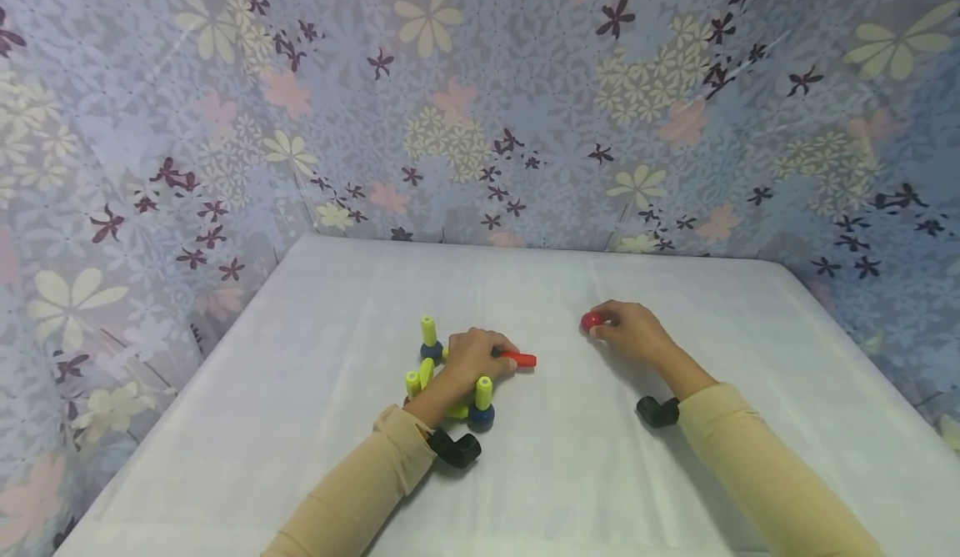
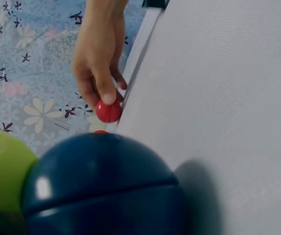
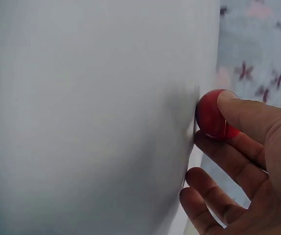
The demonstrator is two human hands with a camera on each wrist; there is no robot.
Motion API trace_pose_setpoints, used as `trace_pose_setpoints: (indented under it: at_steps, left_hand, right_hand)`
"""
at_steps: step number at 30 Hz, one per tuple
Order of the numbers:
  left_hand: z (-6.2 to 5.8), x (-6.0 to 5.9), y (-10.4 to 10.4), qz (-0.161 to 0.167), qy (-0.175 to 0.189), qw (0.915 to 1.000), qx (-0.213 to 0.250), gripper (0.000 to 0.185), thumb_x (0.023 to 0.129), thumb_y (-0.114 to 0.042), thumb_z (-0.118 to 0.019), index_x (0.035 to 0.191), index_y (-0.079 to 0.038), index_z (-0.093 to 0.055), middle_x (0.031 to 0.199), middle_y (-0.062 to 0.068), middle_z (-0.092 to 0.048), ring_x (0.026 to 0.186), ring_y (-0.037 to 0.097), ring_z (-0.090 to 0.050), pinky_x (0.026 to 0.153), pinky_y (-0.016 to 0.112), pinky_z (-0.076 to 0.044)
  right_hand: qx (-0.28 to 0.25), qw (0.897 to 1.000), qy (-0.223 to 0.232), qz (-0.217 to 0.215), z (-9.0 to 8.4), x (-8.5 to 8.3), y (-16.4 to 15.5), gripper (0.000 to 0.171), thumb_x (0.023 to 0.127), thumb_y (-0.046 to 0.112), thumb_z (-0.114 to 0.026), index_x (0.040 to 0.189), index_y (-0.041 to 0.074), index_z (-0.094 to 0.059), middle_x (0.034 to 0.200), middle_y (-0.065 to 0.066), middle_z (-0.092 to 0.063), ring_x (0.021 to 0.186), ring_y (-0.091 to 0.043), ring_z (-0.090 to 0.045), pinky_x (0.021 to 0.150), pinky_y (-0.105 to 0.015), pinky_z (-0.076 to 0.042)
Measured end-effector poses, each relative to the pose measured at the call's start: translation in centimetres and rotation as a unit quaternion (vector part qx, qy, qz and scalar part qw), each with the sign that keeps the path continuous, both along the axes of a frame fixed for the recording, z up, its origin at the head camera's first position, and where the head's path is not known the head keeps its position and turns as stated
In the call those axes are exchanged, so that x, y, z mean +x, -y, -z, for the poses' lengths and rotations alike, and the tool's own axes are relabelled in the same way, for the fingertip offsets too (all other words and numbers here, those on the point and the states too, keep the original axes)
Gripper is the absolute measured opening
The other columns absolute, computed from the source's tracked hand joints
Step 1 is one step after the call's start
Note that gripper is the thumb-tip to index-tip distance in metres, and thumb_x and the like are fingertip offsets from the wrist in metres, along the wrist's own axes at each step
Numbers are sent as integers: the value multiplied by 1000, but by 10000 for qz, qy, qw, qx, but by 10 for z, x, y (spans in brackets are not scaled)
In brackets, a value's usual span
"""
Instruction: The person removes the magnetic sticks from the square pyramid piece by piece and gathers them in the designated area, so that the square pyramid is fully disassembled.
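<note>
My right hand (image 1: 633, 329) pinches a small red ball (image 3: 211, 115) between thumb and fingers, low at the table surface; a seam line runs round the ball. To its left, my left hand (image 1: 474, 357) holds a short red rod (image 1: 522, 360) that points to the right. Beneath and around the left hand and wrist is a group of yellow-green rods and dark blue balls, partly hidden by the arm. One yellow-green rod (image 1: 428, 331) rises from a blue ball (image 1: 431, 352); another rod (image 1: 483, 390) stands on a nearer blue ball (image 2: 106, 186), which looms large in the left wrist view.
The white-covered table (image 1: 360, 307) ends at a flowered cloth backdrop (image 1: 480, 107) behind and at the sides. A black wrist mount (image 1: 457, 450) hangs under the left cuff, close to the nearer blue ball. Another black mount (image 1: 657, 412) sits at the right cuff.
</note>
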State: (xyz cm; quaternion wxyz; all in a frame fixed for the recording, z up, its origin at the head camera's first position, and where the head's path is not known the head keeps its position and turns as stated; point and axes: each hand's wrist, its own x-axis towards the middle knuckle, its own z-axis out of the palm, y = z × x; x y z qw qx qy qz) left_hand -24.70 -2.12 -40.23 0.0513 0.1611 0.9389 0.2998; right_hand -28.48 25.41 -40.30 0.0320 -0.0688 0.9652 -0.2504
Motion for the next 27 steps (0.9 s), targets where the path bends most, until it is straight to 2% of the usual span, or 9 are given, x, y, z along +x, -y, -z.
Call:
trace_pose_setpoints:
  at_steps: [5, 9, 18, 27]
  left_hand:
    - [0, 0, 0, -10, -20, 10000, -49, 19, 84, -26, -69, 102, -19, -73, 108, 3, -71, 109, 25, -57, 98, 46, -31]
    - [-1, 1, 0, -11, -45, 10000, -84, 19, 84, -26, -69, 101, -19, -73, 106, 2, -72, 108, 24, -58, 97, 45, -32]
    - [-3, 1, 0, -90, 9, 9999, -68, 20, 85, -26, -69, 103, -20, -73, 111, 3, -70, 113, 25, -57, 100, 47, -30]
    - [-2, 0, 0, -50, 58, 10000, 0, 21, 85, -25, -68, 104, -19, -72, 112, 3, -70, 114, 25, -57, 102, 47, -29]
  right_hand:
    - [-162, 9987, 79, 469, 4, -29, -7, 40, 91, 24, -60, 127, 6, -55, 124, -18, -60, 111, -33, -54, 92, -49, -43]
    - [-239, 9972, -9, 714, 5, -41, -9, 42, 91, 25, -59, 128, 4, -53, 126, -19, -59, 113, -35, -52, 94, -50, -40]
    - [-366, 9918, 148, 1213, 5, -50, -10, 46, 93, 26, -56, 132, 3, -48, 131, -20, -55, 120, -38, -47, 100, -54, -35]
    - [-308, 9927, 144, 1154, 5, -49, -12, 50, 93, 27, -56, 135, 3, -45, 132, -22, -54, 123, -40, -45, 102, -54, -33]
